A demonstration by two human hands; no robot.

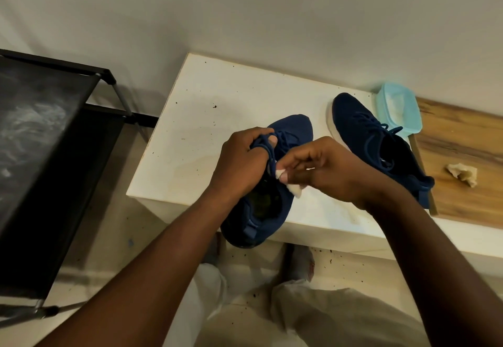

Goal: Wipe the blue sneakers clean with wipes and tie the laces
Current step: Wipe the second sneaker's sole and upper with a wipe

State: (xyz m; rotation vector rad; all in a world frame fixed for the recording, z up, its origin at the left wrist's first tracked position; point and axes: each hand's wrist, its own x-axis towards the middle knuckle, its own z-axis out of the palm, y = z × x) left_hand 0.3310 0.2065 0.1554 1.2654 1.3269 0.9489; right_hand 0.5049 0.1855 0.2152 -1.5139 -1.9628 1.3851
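- Beneath the fingers of the left hand (239, 159), the near sneaker (261, 210) is lying on the counter (217, 101), its laces (268, 153) being gripped by those curled fingers.
- Fingers of the right hand (326, 172) are pinching a wipe (295, 190) just beside them.

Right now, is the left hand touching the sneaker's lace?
Touching. The head view shows the left hand gripping the lace of the near sneaker; the right hand pinches a wipe.

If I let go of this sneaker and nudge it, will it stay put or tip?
It may tip toward you: the sneaker has its heel past the table edge. Its knit upper looks soft, so it likely gives under a grip. The lace in your left hand would flop.
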